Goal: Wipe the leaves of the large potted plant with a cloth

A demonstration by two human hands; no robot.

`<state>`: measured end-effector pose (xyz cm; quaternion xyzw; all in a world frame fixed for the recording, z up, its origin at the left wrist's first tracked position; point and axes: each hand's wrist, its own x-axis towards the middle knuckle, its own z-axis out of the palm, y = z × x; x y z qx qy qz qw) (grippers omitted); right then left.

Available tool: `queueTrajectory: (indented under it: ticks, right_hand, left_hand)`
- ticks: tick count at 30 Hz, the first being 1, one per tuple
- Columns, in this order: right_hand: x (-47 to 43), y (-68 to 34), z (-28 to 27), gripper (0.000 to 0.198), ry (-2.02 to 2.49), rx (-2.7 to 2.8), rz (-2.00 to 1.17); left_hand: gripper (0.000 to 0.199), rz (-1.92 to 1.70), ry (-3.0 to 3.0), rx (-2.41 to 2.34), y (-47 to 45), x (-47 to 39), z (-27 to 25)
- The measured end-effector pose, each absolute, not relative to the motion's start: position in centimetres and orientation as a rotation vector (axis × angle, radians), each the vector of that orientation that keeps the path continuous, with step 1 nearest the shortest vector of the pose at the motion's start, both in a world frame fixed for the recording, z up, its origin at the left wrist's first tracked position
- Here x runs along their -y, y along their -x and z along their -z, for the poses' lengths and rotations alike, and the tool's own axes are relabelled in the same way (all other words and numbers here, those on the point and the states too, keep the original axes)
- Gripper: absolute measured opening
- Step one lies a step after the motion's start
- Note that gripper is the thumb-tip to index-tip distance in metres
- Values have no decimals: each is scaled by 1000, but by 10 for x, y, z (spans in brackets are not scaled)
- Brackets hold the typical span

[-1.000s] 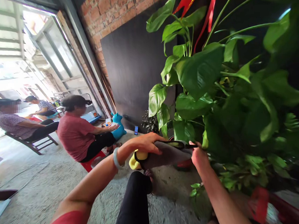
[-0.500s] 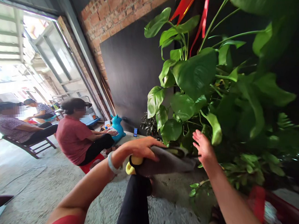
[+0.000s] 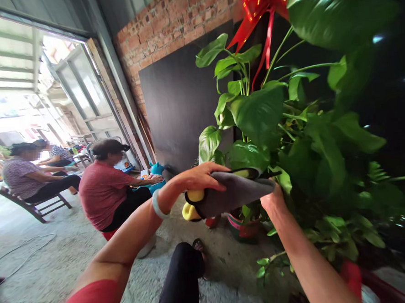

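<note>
A folded cloth, grey on one side and yellow on the other with black edging, is held up in front of me. My left hand, with a pale bangle at its wrist, grips the cloth from above, thumb and fingers on its folds. At the cloth's right end is my right hand, closed on its edge; the fingers are mostly hidden behind the fabric. Just beyond the hands rise the broad green leaves of a potted plant. Its pot shows below the cloth.
A red ribbon bow hangs at the plant's top. A dark panel leans on the brick wall. To the left, a person in a red shirt sits by a blue animal-shaped toy; others sit behind. A red container stands lower right.
My right hand, open and apart from the cloth before, has come to its right end and closed there. The cloth appears slightly higher, and the view has shifted a little.
</note>
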<state>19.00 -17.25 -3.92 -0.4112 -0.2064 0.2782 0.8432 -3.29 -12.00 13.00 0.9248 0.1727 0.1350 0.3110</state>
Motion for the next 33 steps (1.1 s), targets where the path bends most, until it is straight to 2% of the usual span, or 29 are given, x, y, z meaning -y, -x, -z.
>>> queueTrajectory:
  ticks: [4,7,12,16,18,21,23,24,26,30,33]
  right_hand:
    - [181,-188,43,27,892,404,-649]
    - [189,-188,45,29,895,387,-652]
    - [206,-189,63,28,916,336,-620]
    - [214,-190,75,33,943,258,-574]
    - [214,-189,77,35,955,246,-564]
    - [213,-184,76,36,962,261,-562]
    - [216,-182,76,36,971,266,-559]
    - [219,-183,76,37,979,263,-555]
    - [228,-187,78,39,1005,253,-539]
    - [251,-200,83,42,1086,245,-522]
    - [260,-202,90,43,1137,243,-554]
  left_hand:
    - [43,-811,-2300,-445,21,120,-156]
    - [54,-990,-2290,-579,-6,115,-137]
    - [56,-360,-2515,-574,10,126,-64]
    - [51,-208,-2490,-495,52,146,-60]
    - [52,-313,-2489,-534,56,152,-81]
    - [59,-719,-2471,-580,33,150,-110]
    - [62,-1003,-2434,-530,10,143,-112]
    - [63,-1028,-2444,-532,1,140,-105]
    - [62,-774,-2555,-569,-6,137,-79]
    - [56,35,-2645,-495,19,143,-19]
    - [59,154,-2634,-567,35,145,1]
